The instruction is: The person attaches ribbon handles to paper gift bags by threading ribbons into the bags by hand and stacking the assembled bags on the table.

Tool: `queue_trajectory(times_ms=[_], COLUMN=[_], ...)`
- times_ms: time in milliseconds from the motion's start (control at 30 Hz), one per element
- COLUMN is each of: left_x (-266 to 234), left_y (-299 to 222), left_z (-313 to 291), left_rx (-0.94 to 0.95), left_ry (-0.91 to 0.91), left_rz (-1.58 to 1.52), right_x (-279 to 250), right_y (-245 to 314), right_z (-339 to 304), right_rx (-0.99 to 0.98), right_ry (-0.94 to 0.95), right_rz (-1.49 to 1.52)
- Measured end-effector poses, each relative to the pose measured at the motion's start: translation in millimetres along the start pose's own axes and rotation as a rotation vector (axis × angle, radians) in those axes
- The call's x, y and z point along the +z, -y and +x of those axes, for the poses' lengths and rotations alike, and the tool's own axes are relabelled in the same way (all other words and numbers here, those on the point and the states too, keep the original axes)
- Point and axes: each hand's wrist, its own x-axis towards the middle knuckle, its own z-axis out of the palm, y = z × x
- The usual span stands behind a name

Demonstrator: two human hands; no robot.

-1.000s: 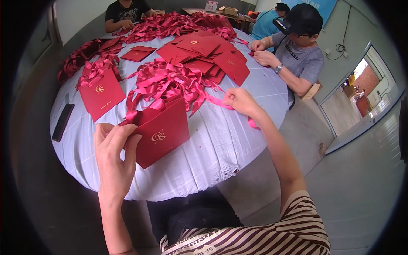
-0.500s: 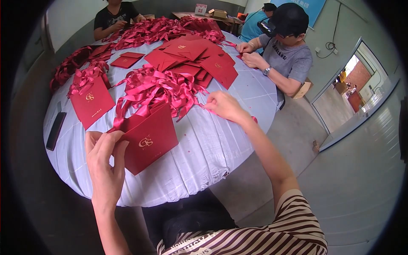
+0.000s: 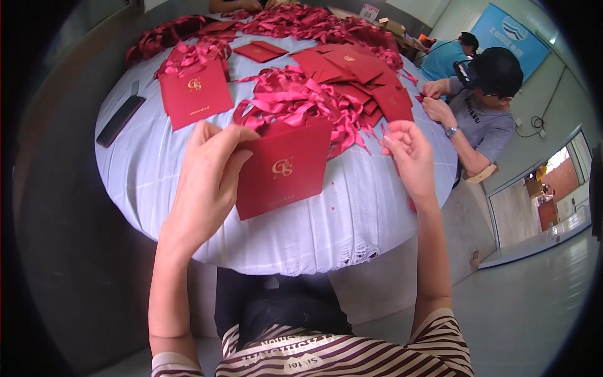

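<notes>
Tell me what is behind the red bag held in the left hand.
Beyond the red bag, a heap of pink ribbons shows above and to the right; what the bag itself covers cannot be seen.

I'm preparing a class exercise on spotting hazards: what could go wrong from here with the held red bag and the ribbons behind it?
1. The left grip holds the bag only near its upper left corner, so it might swing or crease.
2. The ribbons lie in a loose tangle, so pulling one could drag others along.
3. The frayed patch at the cloth's near edge might snag a ribbon.
</notes>
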Motion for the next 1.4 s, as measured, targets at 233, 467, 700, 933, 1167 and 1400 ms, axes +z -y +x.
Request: queue_trajectory(times_ms=[233, 467, 700, 933, 1167, 1400], left_x=[-1.5, 1.7, -2.0, -5.8, -4.3, 0.1], left_y=[11.8, 23.4, 26.3, 28.2, 17.6, 0.6], left_z=[7.0, 9.7, 12.0, 14.0, 9.1, 1.2], left_rx=[-0.015, -0.008, -0.034, -0.011, 0.015, 0.009], left_ry=[0.016, 0.043, 0.129, 0.138, 0.112, 0.005], left_rz=[-0.125, -0.195, -0.214, -0.208, -0.147, -0.176], right_x=[82.4, 115.3, 128.1, 132.4, 132.6, 133.4], right_y=[69.8, 63.3, 58.7, 60.1, 59.7, 67.6], right_z=[-40.5, -47.4, -50.2, -49.6, -49.6, -57.0], right_rx=[0.059, 0.077, 0.001, -0.039, -0.056, -0.129], right_ry=[0.29, 0.239, 0.189, 0.199, 0.179, 0.141], right_rz=[0.186, 0.074, -0.053, -0.109, -0.116, -0.169])
